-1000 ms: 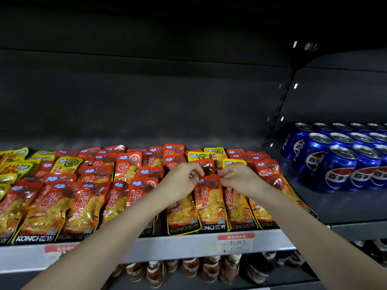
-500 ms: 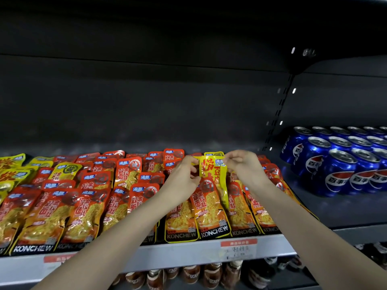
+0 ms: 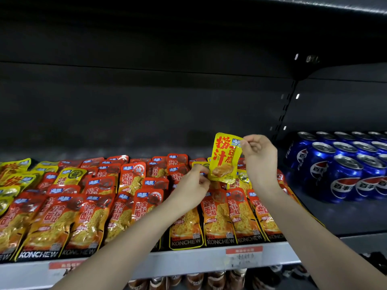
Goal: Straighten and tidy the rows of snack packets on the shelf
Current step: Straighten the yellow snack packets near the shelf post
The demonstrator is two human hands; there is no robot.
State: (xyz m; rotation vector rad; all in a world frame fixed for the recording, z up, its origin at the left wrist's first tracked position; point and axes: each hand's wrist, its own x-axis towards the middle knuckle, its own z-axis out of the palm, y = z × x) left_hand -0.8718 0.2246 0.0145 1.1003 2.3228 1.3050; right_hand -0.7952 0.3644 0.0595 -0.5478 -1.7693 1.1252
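Rows of red-orange snack packets (image 3: 125,197) lie overlapping on the shelf (image 3: 188,261), with yellow packets (image 3: 14,170) mixed in at the left. One yellow packet (image 3: 225,155) is lifted upright above the back rows. My right hand (image 3: 259,162) pinches its top right corner. My left hand (image 3: 191,189) is at its lower left corner with fingers curled and seems to pinch that corner. Another yellow packet (image 3: 200,164) lies partly hidden behind my left fingers.
Blue cola cans (image 3: 343,168) stand in rows on the right part of the shelf, past a bare dark gap. A price tag (image 3: 244,256) hangs on the shelf's front edge. Bottles (image 3: 209,281) stand on the shelf below. A dark shelf hangs overhead.
Both hands went from the red packets to the back row, picked up the yellow packet and raised it. It now stands higher and further right.
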